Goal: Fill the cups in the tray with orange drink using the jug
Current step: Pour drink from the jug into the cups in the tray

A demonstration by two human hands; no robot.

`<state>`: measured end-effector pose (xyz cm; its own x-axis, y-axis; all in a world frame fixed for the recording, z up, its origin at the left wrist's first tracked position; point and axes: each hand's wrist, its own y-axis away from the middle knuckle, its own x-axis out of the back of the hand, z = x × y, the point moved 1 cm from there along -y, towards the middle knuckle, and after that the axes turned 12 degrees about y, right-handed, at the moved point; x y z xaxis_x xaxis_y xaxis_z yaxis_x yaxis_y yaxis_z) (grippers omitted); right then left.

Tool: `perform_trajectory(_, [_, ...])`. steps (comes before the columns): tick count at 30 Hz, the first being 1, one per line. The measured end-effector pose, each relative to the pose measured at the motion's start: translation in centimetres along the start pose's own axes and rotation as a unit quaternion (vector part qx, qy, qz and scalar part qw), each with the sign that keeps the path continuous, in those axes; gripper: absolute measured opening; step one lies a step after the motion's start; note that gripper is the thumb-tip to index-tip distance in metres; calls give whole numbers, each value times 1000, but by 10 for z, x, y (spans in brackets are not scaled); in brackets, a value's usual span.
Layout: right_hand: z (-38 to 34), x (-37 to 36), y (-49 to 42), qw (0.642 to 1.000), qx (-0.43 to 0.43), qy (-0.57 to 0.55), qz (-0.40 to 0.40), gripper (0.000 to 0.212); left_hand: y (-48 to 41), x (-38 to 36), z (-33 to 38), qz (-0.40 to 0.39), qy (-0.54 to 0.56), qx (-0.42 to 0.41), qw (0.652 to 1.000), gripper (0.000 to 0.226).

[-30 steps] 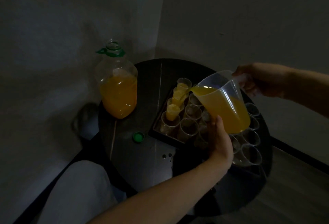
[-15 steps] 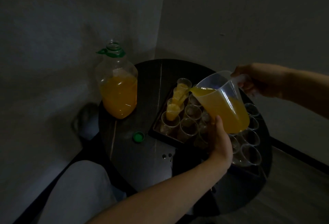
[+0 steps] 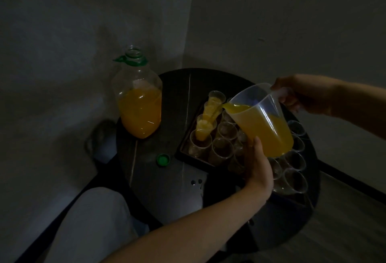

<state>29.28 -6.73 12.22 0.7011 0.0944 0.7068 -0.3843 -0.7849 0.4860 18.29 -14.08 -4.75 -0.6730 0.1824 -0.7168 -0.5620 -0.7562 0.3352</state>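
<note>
A clear plastic jug [image 3: 262,120], about half full of orange drink, is tilted to the left above a dark tray [image 3: 184,155] of several clear cups. My right hand [image 3: 300,95] grips the jug's handle. My left hand [image 3: 258,164] props the jug's base from below. A thin orange stream [image 3: 211,119] runs from the spout into the front-left cup [image 3: 201,140], which holds a little drink. The two cups behind it, one being the far cup [image 3: 216,100], hold orange drink. The other cups, such as one in the middle [image 3: 226,131], look empty.
A big clear bottle [image 3: 139,100] half full of orange drink stands open at the left of the round dark table [image 3: 167,179]. Its green cap [image 3: 163,160] lies in front of the tray. Walls close in behind, and my knee [image 3: 87,221] is at the lower left.
The jug has tipped a little further and shifted slightly. The stream now falls into the front-left cup, where the drink level has risen. Both hands keep their hold.
</note>
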Motion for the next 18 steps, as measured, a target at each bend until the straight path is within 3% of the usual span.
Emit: perform_trajectory(18, [-3, -2, 6, 998, 34, -39, 39, 23, -4, 4, 17, -4, 13, -64, 998, 125])
